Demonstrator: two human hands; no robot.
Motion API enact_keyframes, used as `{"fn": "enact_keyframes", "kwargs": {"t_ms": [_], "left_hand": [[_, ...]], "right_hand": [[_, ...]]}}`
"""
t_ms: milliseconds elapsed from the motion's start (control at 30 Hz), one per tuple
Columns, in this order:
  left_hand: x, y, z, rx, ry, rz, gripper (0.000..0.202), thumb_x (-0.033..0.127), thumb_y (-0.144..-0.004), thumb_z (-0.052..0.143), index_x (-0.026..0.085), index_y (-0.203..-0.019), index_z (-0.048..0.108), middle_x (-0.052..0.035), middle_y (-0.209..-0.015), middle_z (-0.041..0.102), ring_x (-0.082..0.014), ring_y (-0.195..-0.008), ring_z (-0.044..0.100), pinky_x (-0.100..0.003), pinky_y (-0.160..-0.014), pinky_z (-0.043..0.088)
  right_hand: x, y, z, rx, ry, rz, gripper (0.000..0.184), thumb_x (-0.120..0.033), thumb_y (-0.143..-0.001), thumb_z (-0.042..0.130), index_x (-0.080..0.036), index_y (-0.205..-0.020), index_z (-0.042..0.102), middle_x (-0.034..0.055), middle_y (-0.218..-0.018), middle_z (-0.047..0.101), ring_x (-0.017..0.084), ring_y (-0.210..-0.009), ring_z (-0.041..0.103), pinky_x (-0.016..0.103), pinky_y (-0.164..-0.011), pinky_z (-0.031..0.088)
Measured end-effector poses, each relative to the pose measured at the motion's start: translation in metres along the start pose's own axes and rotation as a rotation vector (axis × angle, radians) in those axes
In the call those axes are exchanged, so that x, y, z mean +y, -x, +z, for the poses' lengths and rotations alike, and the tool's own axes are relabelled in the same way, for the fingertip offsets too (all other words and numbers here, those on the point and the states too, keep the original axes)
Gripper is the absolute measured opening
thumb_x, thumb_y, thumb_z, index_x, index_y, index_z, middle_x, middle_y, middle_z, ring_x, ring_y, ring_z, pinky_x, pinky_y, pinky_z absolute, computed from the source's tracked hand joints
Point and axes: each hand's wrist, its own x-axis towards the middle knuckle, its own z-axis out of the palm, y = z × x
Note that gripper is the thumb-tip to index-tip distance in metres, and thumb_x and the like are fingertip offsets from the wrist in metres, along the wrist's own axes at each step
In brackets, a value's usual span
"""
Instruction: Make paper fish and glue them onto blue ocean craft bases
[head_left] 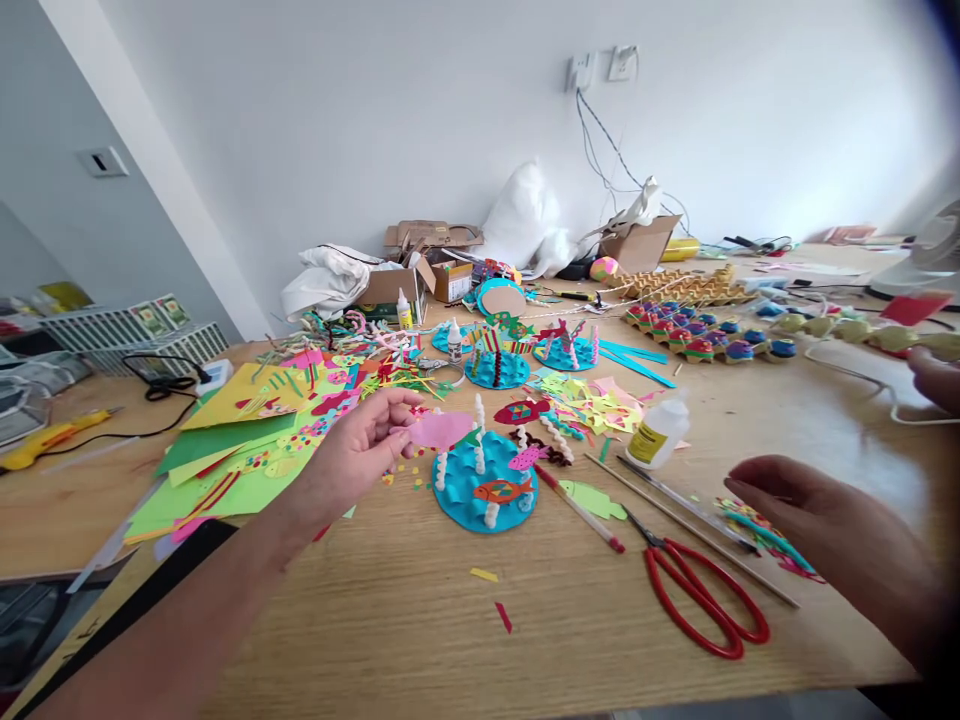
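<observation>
My left hand (365,440) is raised over the wooden table (420,620) and pinches a pink paper fish cut-out (442,429) by its left end. Just below and right of it lies a blue round craft plate (484,483) with white twisted posts and an orange-red paper fish on it. My right hand (817,520) hovers at the lower right, fingers together and pointing left, holding nothing I can see, above colourful paper scraps (761,535). Red-handled scissors (701,590) lie in front of it.
A white glue bottle (658,432), thin sticks (675,515) and a red-tipped pencil (577,510) lie near the scissors. Coloured paper sheets (225,440) spread at the left, more blue plates (499,368) and painted egg cartons (705,335) behind. Another person's hand (937,378) enters at the right edge.
</observation>
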Motion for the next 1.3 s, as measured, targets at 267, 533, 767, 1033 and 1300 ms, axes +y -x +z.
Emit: {"fn": "enact_keyframes", "kwargs": {"t_ms": [267, 533, 767, 1033, 1300], "left_hand": [[0.019, 0.004, 0.027, -0.323, 0.402, 0.028, 0.029, 0.016, -0.078, 0.052, 0.021, -0.106, 0.047, 0.0012, -0.076, 0.05, -0.0068, -0.06, 0.052, -0.015, -0.049, 0.039], [0.043, 0.002, 0.028, -0.435, 0.497, 0.059, 0.036, 0.016, -0.078, 0.054, 0.025, -0.111, 0.045, 0.0008, -0.082, 0.054, -0.0069, -0.061, 0.053, -0.016, -0.05, 0.04], [0.053, 0.0, 0.027, -0.498, 0.508, 0.031, 0.042, 0.016, -0.077, 0.056, 0.026, -0.115, 0.044, 0.0005, -0.079, 0.055, -0.0064, -0.059, 0.05, -0.017, -0.051, 0.04], [0.049, -0.007, 0.032, -0.533, 0.589, 0.013, 0.045, 0.018, -0.077, 0.058, 0.027, -0.117, 0.04, 0.0015, -0.078, 0.054, -0.006, -0.059, 0.05, -0.016, -0.051, 0.038], [0.052, -0.007, 0.034, -0.558, 0.558, 0.02, 0.045, 0.021, -0.076, 0.061, 0.026, -0.116, 0.041, 0.0018, -0.074, 0.055, -0.0068, -0.058, 0.052, -0.017, -0.051, 0.039]], "right_hand": [[-0.12, 0.008, 0.018, -0.153, -0.123, -0.431, 0.01, -0.031, -0.077, 0.055, -0.024, -0.076, 0.061, 0.0037, -0.078, 0.063, 0.018, -0.07, 0.057, 0.028, -0.059, 0.045], [-0.187, -0.021, 0.045, -0.48, -0.578, -0.624, 0.018, -0.016, -0.073, 0.061, -0.023, -0.09, 0.062, -0.0006, -0.082, 0.06, 0.012, -0.075, 0.056, 0.024, -0.064, 0.046], [-0.201, -0.028, 0.038, -0.552, -0.569, -0.719, 0.002, -0.017, -0.07, 0.065, -0.019, -0.07, 0.066, -0.001, -0.07, 0.058, 0.01, -0.066, 0.053, 0.024, -0.061, 0.043], [-0.191, -0.028, 0.037, -0.582, -0.679, -0.761, 0.008, -0.019, -0.074, 0.063, -0.022, -0.08, 0.067, -0.0001, -0.077, 0.063, 0.011, -0.072, 0.056, 0.026, -0.069, 0.045], [-0.191, -0.027, 0.035, -0.552, -0.655, -0.774, 0.005, -0.025, -0.073, 0.065, -0.023, -0.075, 0.069, -0.0003, -0.069, 0.057, 0.012, -0.069, 0.053, 0.027, -0.065, 0.045]]}}
